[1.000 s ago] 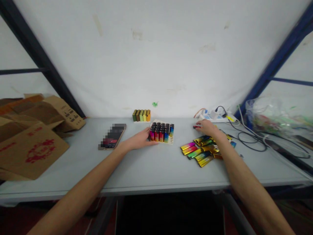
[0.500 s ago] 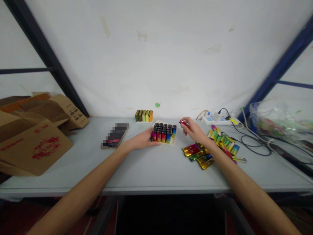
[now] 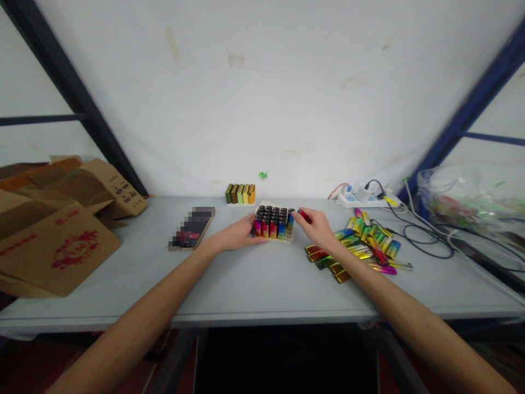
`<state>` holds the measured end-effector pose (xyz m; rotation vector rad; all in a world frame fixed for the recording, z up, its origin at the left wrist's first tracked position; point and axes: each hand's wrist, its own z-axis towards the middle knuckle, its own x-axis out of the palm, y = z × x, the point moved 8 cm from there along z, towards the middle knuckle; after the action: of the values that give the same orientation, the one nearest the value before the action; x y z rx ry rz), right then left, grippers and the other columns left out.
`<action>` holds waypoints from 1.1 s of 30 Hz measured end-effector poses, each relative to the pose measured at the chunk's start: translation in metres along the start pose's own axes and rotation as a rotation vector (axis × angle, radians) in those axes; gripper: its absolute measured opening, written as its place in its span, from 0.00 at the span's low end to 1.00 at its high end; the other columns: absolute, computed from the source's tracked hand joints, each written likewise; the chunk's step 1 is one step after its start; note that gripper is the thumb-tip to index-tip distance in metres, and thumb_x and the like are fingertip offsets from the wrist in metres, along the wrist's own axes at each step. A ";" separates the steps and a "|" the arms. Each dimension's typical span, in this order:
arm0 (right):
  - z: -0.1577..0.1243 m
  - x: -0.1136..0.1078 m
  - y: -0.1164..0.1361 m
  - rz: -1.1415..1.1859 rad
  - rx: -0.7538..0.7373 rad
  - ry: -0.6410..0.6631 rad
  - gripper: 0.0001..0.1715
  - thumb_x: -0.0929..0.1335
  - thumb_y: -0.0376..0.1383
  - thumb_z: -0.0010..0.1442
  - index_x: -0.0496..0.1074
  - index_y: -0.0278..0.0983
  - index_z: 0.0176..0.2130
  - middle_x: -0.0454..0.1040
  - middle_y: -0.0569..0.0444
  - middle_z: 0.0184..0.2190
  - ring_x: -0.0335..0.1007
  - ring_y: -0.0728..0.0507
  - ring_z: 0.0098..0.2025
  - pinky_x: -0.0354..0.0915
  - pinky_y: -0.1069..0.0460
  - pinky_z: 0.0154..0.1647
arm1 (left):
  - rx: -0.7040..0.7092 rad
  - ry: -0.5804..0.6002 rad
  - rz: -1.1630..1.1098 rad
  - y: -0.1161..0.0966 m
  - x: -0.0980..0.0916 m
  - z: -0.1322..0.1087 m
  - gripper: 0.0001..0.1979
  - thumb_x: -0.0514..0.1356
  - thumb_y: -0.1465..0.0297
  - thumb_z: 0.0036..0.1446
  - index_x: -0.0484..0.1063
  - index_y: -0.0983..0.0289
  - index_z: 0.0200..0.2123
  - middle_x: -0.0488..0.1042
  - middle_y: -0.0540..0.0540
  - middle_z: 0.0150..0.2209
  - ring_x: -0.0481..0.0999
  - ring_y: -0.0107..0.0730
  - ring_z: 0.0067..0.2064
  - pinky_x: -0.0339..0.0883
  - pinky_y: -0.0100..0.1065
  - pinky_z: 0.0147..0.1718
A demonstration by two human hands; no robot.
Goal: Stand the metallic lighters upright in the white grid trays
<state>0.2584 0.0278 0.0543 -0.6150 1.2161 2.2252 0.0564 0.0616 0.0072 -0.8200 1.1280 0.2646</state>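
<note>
Upright lighters [image 3: 272, 229] with black tops and bright metallic bodies stand packed in rows in a pale plastic tray [image 3: 289, 238] at the middle of the table. My left hand [image 3: 237, 235] grips the left side of this group, its thumb along the front and its other fingers partly hidden behind. At the tray's right end, my right hand [image 3: 319, 227] pinches a red lighter [image 3: 304, 215] close to the blue-and-yellow one in the last row. Beneath and beside my right forearm lies a loose pile of shiny coloured lighters [image 3: 379, 243].
Against the wall stands a second block of green, yellow and orange lighters [image 3: 240, 194]. A phone [image 3: 192, 230] lies left of my left hand. Cardboard boxes [image 3: 82, 246] fill the left end. A power strip [image 3: 361, 198], cables [image 3: 426, 249] and a clear plastic bag [image 3: 451, 191] are at right.
My right hand has moved left and slightly down with the red lighter, bringing it up to the tray's right end. My left hand keeps its hold on the tray.
</note>
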 end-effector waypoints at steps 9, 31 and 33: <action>0.001 -0.001 -0.001 -0.036 -0.004 -0.019 0.22 0.63 0.45 0.63 0.55 0.40 0.22 0.54 0.60 0.17 0.51 0.49 0.23 0.47 0.52 0.25 | -0.003 0.012 0.000 -0.003 -0.002 -0.002 0.39 0.62 0.48 0.60 0.62 0.65 0.66 0.64 0.65 0.67 0.65 0.51 0.67 0.56 0.44 0.69; 0.003 -0.013 0.016 -0.023 -0.209 0.005 0.21 0.63 0.51 0.71 0.75 0.38 0.41 0.76 0.51 0.32 0.72 0.44 0.33 0.68 0.49 0.38 | 0.008 0.007 -0.014 -0.003 -0.002 -0.002 0.39 0.63 0.49 0.60 0.61 0.66 0.67 0.64 0.64 0.67 0.65 0.50 0.67 0.55 0.43 0.70; 0.004 -0.010 0.010 -0.010 -0.188 0.040 0.21 0.65 0.52 0.70 0.75 0.38 0.41 0.77 0.51 0.32 0.73 0.44 0.32 0.70 0.49 0.36 | 0.006 0.009 -0.011 -0.005 -0.003 -0.002 0.39 0.63 0.50 0.60 0.61 0.66 0.67 0.64 0.64 0.67 0.65 0.51 0.67 0.55 0.43 0.69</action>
<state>0.2590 0.0246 0.0686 -0.7399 1.0272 2.3459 0.0567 0.0575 0.0111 -0.8228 1.1324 0.2486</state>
